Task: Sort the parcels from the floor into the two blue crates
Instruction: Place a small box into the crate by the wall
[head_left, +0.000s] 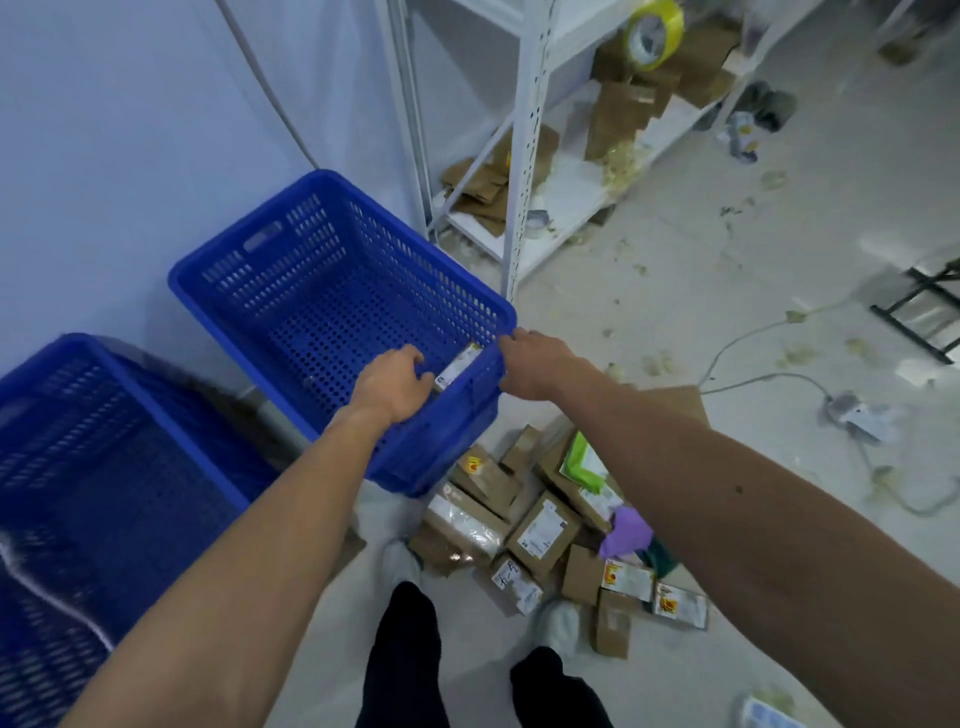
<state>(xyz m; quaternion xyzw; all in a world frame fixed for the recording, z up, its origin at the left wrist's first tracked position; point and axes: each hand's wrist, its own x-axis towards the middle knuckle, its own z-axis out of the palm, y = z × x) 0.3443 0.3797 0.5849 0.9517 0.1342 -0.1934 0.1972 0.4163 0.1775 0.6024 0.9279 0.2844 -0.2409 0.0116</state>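
Gripping the near rim of the centre blue crate, the left hand and right hand curl their fingers over its edge, probably to draw it nearer the parcels heaped on the floor at lower centre; 1 small parcel lies inside, the other crate at lower left.

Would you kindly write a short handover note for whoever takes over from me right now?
Left hand: grips the near rim of the far crate.
Right hand: grips that crate's right corner.
Done: one small parcel lies in the far crate. What the near crate holds is too blurred to tell.
Left: the pile of parcels on the floor by the feet is unsorted.
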